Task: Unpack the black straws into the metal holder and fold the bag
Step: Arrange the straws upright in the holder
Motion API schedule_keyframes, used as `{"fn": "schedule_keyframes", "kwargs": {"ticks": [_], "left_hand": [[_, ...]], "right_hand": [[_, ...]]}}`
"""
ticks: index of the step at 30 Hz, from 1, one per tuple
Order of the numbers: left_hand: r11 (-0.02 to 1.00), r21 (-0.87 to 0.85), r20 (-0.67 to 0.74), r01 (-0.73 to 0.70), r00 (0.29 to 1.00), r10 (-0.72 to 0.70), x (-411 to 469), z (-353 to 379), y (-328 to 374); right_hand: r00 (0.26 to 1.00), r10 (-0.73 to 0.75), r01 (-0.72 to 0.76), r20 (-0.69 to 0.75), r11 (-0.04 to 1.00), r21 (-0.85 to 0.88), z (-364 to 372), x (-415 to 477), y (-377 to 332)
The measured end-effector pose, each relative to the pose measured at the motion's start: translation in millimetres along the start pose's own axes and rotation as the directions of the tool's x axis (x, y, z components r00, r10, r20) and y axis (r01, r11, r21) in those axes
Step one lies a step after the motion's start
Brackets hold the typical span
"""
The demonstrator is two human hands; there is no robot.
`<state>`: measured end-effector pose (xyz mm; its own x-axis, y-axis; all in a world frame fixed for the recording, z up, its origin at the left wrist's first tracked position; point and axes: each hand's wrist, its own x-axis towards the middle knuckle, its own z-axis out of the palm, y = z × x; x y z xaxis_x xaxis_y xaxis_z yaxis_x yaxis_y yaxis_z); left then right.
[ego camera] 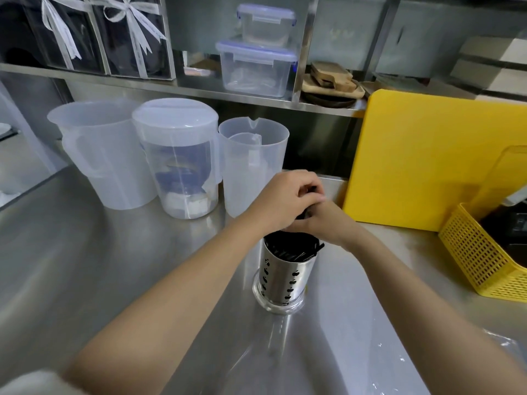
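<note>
A perforated metal holder (281, 276) stands upright on the steel counter, near the middle. Black straws (288, 246) fill its top, and their upper ends disappear into my hands. My left hand (285, 199) is closed over the top of the bundle. Just below and to the right of it, my right hand (328, 222) grips the straws from the side. The clear plastic bag (502, 349) lies crumpled on the counter at the lower right, partly behind my right forearm.
Three translucent plastic jugs (176, 158) stand behind the holder on the left. A yellow cutting board (427, 161) leans at the back right, with a yellow mesh basket (482, 260) in front of it. A shelf above carries clear lidded boxes (256, 67).
</note>
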<state>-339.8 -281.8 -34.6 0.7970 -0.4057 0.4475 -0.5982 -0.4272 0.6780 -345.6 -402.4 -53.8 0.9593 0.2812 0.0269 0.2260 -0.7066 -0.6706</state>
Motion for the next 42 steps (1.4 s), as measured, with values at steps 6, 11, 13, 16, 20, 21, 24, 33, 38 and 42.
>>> {"fn": "schedule_keyframes", "kwargs": {"ticks": [6, 11, 13, 16, 20, 21, 24, 33, 38, 42], "left_hand": [[0.982, 0.018, 0.114, 0.186, 0.976, -0.187, -6.3, 5.1, -21.7], [0.965, 0.154, 0.22, 0.21, 0.945, -0.241, -9.7, 8.5, -30.9], [0.964, 0.16, 0.232, 0.213, 0.941, -0.246, -12.4, 8.4, -32.3], [0.971, 0.108, 0.16, 0.211, 0.961, -0.227, -15.3, -0.1, -31.5], [0.98, 0.005, -0.003, 0.2, 0.98, -0.199, -22.7, -18.6, -27.3], [0.98, -0.01, -0.029, 0.197, 0.98, -0.197, -26.7, -21.8, -26.6], [0.981, -0.025, -0.028, 0.192, 0.981, -0.192, -42.6, -24.3, -25.6], [0.978, 0.182, 0.102, 0.098, 0.988, -0.118, -81.7, 1.9, -29.3], [0.968, 0.216, 0.124, 0.125, 0.98, -0.155, -86.7, 11.6, -30.4], [0.96, 0.235, 0.109, 0.15, 0.978, -0.18, -85.8, 14.6, -31.2]], "right_hand": [[0.998, 0.053, -0.052, -0.03, 0.998, 0.033, -3.4, -2.5, 21.1], [1.0, 0.022, -0.021, 0.003, 0.982, -0.186, 1.8, -5.7, 28.5], [0.999, 0.027, -0.032, -0.038, 0.99, -0.135, -1.5, -8.8, 29.9], [0.986, -0.011, 0.01, -0.165, 1.0, -0.01, -9.2, -16.0, 31.0], [0.945, -0.045, 0.09, -0.323, 0.988, 0.127, -13.0, -30.2, 27.5], [0.942, -0.054, 0.108, -0.331, 0.983, 0.147, -12.4, -34.7, 26.0], [0.957, -0.079, 0.137, -0.279, 0.972, 0.193, -9.1, -47.5, 19.0], [0.994, -0.004, 0.017, -0.111, 0.992, 0.123, 19.8, -73.7, 19.6], [0.99, 0.069, -0.059, -0.12, 0.995, 0.082, 29.7, -72.4, 23.8], [0.983, 0.095, -0.079, -0.155, 0.991, 0.107, 36.0, -68.4, 23.6]]}}
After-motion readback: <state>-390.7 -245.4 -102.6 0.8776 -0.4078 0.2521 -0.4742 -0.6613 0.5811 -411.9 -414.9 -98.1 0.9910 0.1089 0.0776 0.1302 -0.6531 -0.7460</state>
